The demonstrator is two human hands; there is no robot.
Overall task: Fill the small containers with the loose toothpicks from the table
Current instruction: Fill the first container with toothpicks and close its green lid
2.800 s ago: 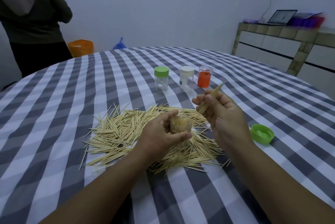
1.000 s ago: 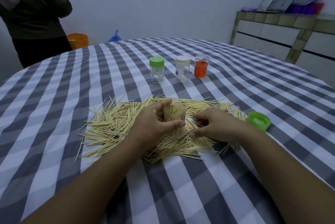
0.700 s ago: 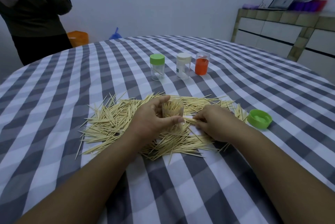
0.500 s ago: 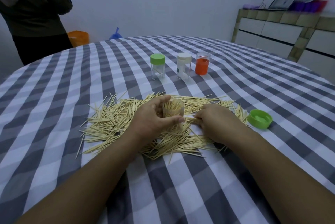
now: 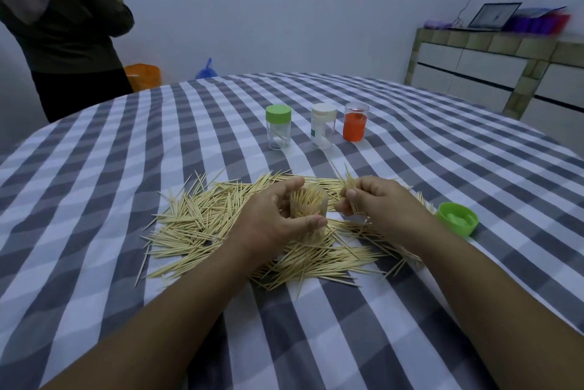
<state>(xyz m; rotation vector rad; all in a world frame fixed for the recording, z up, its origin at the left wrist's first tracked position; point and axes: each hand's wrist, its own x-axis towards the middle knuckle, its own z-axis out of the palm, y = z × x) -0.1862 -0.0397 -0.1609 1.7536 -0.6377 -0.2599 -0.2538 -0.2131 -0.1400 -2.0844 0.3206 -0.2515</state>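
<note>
Progress was partial: left hand gripped nearly full container, right hand pinched few toothpicks; big pile remained.

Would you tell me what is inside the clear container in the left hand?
The container is packed with upright toothpicks, tips showing at its open mouth. The left hand covers its near wall, hiding its lower contents.

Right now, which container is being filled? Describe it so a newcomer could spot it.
On the checked tablecloth, find the toothpick pile. The clear container stands there, gripped by the left hand. Unlike the three containers behind, it is uncapped and packed with upright toothpicks.
</note>
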